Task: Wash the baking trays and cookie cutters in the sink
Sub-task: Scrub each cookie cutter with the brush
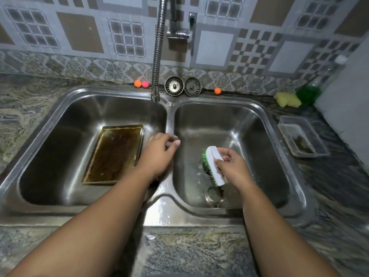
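Head view: a double sink [169, 214] fills the middle. The tray [114, 154] lies in the left basin, at 9 o'clock from the left hand [159, 156], and its inside is coated brown and greasy. No water is seen running from the tap [158, 56] at 12 o'clock.

The left hand hangs over the divider between the basins with its fingers curled towards the thumb. I cannot tell whether it pinches something small or nothing at all.

At 3 o'clock from it, over the right basin, the right hand [231, 166] grips the brush [214, 164] by its white back, green bristles facing down and left. Under the brush, at 6 o'clock, sits a round metal ring [214, 193]. It may be a cutter or the drain, too unclear to say.

On the counter, a sponge [288, 99] lies at 2 o'clock and a clear tub [301, 136] at 3 o'clock.

Judging by the dirty tray and the brush in hand, the scrubbing step is about to start. The next move likely calls for bringing the brush across the divider to the tray, steadying the tray with the left hand, and getting water onto it
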